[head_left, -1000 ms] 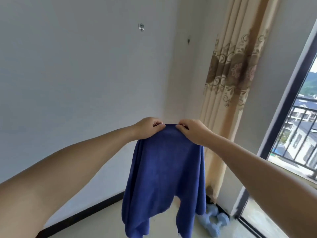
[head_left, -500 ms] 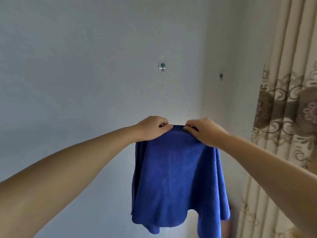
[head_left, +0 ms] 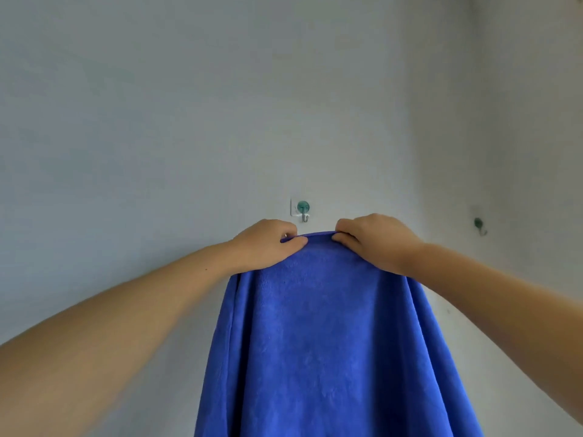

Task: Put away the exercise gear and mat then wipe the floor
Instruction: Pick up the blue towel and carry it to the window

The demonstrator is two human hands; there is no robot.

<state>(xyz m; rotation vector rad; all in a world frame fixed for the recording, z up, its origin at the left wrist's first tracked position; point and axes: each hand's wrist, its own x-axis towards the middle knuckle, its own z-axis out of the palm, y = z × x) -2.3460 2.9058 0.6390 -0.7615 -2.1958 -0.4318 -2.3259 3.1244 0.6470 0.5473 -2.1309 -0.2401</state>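
A blue cloth (head_left: 318,335) hangs down in front of me, held up by its top edge. My left hand (head_left: 268,244) pinches that edge on the left and my right hand (head_left: 372,241) pinches it on the right, a short gap between them. Just above the gap, a small green-capped wall hook (head_left: 303,210) on a clear adhesive pad sticks to the pale wall. The cloth's top edge is a little below the hook and does not touch it. The cloth's lower part runs out of the frame.
A second small green hook (head_left: 479,224) is fixed on the adjoining wall to the right, past the room corner (head_left: 419,152). Both walls are plain and pale. No floor, mat or dumbbells are in view.
My view has tilted up and closed in on the wall; the curtain, window and dumbbells have dropped out of sight. Both hands have raised the cloth to just under the hook.
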